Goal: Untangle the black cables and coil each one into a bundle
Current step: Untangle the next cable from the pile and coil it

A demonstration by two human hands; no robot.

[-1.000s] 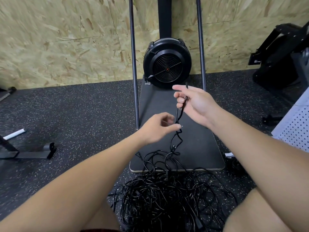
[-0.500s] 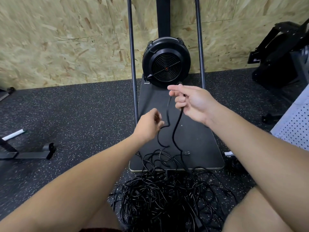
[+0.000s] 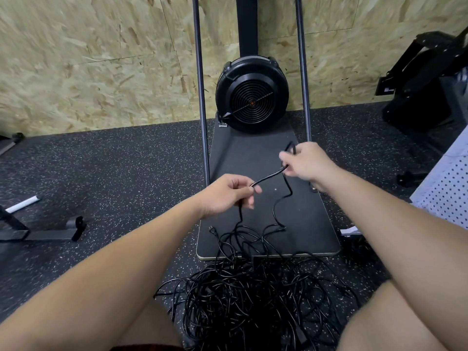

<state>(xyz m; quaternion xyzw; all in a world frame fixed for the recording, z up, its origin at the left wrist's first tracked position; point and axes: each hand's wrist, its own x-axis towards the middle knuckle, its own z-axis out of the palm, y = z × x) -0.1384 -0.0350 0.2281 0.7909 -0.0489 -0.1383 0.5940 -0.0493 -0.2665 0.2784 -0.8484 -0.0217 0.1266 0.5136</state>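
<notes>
At frame centre the left hand (image 3: 225,195) and right hand (image 3: 305,162) each pinch one black cable (image 3: 268,176), taut between them; both tails drop into the tangled pile (image 3: 253,295) below. Pulling harder probably tightens hidden knots.

The right hand (image 3: 307,165) was smeared by motion, so its fingertips could not be made out, and whatever it gripped of the black cable (image 3: 269,176) lay buried inside the fist. Toward the left hand (image 3: 225,195), the cable vanished under curled fingers before dropping out below. Beneath both grips, the tangled pile (image 3: 253,302) ran off the bottom edge, and no single strand could be followed through it.
</notes>
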